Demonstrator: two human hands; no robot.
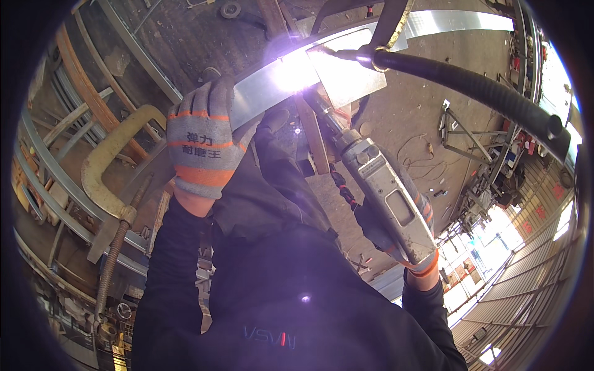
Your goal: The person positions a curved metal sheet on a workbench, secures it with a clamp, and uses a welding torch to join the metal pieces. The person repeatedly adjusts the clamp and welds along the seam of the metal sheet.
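Two gloved hands, grey with orange bands: the left hand [204, 139] clamped on the near left end of a metal strip [257, 96], fingers together and pointing up the view; the right hand [375, 230] wrapped about the body of a welding gun [375, 175].

One welding gun, grey metal, right of centre, in front of the wearer's body. Long axis slanting; butt at lower right by the right wrist, narrow nozzle at upper left, pointing to a white-violet glare [293, 73] on the strip.

One metal strip, bright, curved by the lens or by shape; long axis running from the left hand up and across to the upper right.

One flat metal plate [352, 83], overlapping the strip just right of the glare.

One black ribbed hose [476, 86], crossing from above the plate to the right rim.

One C-shaped clamp [94, 173], dull yellow, with a threaded screw, beside the left forearm.

Condition of view: strip's left end covered by the left hand; right palm largely behind the gun; nozzle tip washed out, contact with the metal cannot be told; hose lost in the dark rim.
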